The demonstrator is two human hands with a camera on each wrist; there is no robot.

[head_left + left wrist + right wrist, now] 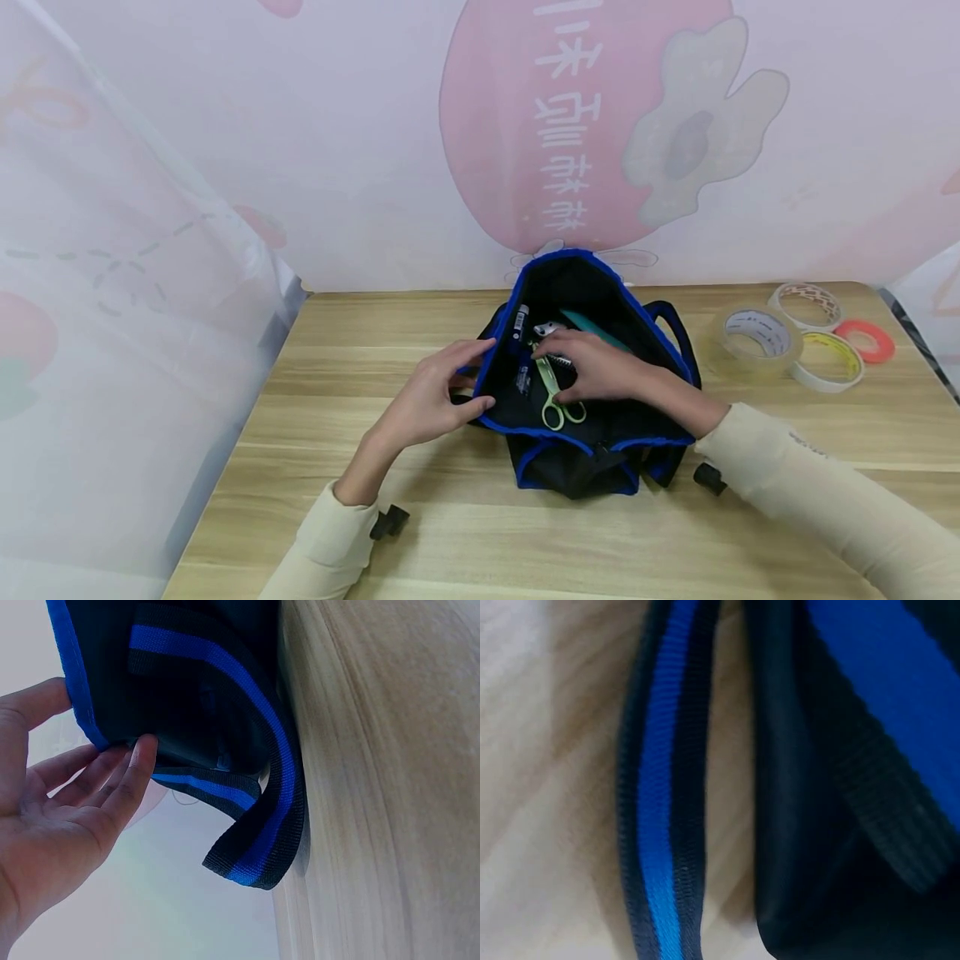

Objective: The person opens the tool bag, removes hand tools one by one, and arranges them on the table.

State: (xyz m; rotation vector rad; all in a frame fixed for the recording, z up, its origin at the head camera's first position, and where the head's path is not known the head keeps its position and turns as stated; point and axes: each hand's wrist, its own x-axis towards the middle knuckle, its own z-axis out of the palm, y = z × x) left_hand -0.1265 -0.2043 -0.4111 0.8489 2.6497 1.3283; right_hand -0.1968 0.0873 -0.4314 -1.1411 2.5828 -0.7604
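Observation:
In the head view, a black bag with blue edging (573, 265) gapes open on the table. My left hand (431, 396) holds its left rim, thumb and fingers on either side of the edge; in the left wrist view the hand (82, 787) is at the blue-edged rim (73, 664). My right hand (603, 367) is inside the bag over light-green scissors (549, 383), its fingers bent and the thumb apart, near the handles. Whether it grips them is unclear. A dark tube with a white end (520, 323) and a teal item (592, 329) lie inside. The right wrist view shows only the bag (795, 825) and a strap (660, 780).
Right of the bag on the wooden table (337, 333) lie a wide clear tape roll (720, 350), a white roll (780, 304), a yellow-lined roll (825, 385) and a red roll (885, 343). A printed curtain (375, 167) hangs behind the table.

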